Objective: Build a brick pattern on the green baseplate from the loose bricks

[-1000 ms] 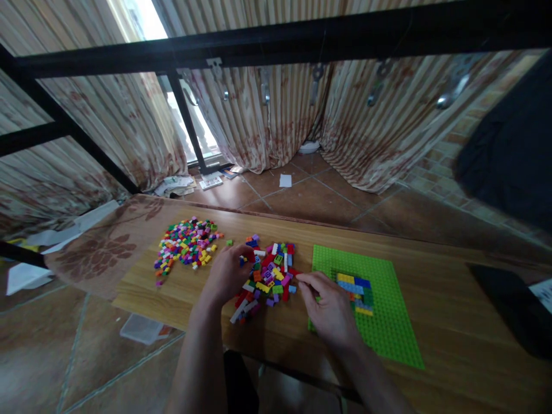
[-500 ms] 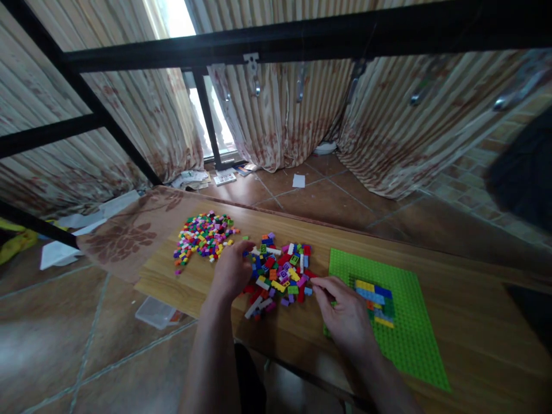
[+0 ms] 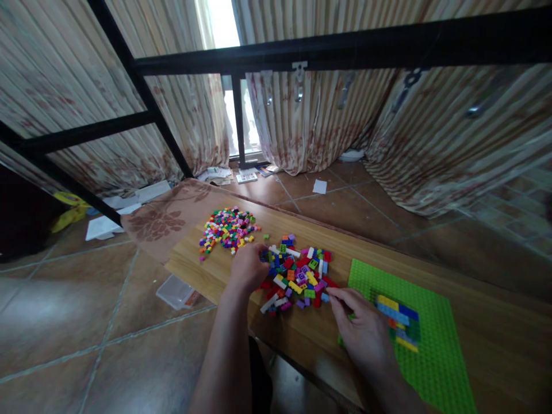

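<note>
My left hand (image 3: 249,267) rests at the left edge of a pile of larger colored toy bricks (image 3: 297,275). Its thumb and index finger are apart, with dark blue bricks beside the fingertips; the other fingers are hidden. At the pile's right edge is my right hand (image 3: 364,328), thumb and index finger pinched together near a red brick and a light blue brick (image 3: 325,298). Whatever lies in that pinch is too small to make out. Right of it lies a green baseplate (image 3: 440,351) bearing a low block of yellow, blue and orange bricks (image 3: 399,322).
A heap of smaller bricks (image 3: 228,228) sits on the left part of the wooden table (image 3: 185,261). A clear plastic box (image 3: 176,291) lies on the tiled floor. Beyond the table stand a black metal frame (image 3: 276,54) and striped curtains (image 3: 302,132).
The view has swung left, so the table and everything on it appear farther right. Both hands stay close to the same spots at the brick pile.
</note>
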The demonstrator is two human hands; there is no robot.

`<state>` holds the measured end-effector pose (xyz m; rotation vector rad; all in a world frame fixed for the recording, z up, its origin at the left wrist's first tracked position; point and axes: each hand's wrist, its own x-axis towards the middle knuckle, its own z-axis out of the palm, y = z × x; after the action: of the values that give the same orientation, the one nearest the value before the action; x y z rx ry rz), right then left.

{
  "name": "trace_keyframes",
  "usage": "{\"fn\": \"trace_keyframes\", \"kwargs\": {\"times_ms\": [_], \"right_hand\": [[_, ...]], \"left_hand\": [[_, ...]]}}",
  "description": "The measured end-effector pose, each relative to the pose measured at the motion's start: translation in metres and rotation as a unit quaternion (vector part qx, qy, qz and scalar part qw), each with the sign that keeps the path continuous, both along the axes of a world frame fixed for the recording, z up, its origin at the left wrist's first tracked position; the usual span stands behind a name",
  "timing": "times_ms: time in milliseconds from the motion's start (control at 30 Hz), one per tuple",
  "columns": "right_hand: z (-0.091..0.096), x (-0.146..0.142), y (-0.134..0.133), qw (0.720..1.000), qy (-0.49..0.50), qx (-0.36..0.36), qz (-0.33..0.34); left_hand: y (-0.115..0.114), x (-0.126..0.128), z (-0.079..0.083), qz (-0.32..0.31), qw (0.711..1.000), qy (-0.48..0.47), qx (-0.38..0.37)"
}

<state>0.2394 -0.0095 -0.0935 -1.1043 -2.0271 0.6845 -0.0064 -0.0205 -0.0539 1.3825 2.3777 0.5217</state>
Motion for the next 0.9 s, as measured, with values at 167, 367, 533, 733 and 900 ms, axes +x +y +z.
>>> {"fn": "trace_keyframes", "kwargs": {"times_ms": [167, 367, 533, 733, 900], "right_hand": [[0.000, 0.002, 0.000, 1.000, -0.005, -0.006, 0.002], [0.001, 0.001, 0.001, 1.000, -0.002, -0.018, 0.003], [0.010, -0.008, -0.007, 0.999, 0.035, -0.026, -0.027], [0.017, -0.016, -0.014, 0.994, 0.076, -0.005, -0.072], [0.023, -0.007, -0.015, 0.993, 0.102, -0.011, -0.054]], "left_hand": [[0.005, 0.003, -0.003, -0.001, 0.999, 0.036, -0.005], [0.004, 0.003, 0.000, -0.012, 0.993, -0.095, 0.068], [0.003, 0.025, 0.012, -0.159, 0.895, -0.404, 0.105], [0.006, 0.054, 0.019, -0.277, 0.837, -0.472, 0.007], [0.007, 0.071, 0.020, -0.295, 0.824, -0.482, -0.037]]}}
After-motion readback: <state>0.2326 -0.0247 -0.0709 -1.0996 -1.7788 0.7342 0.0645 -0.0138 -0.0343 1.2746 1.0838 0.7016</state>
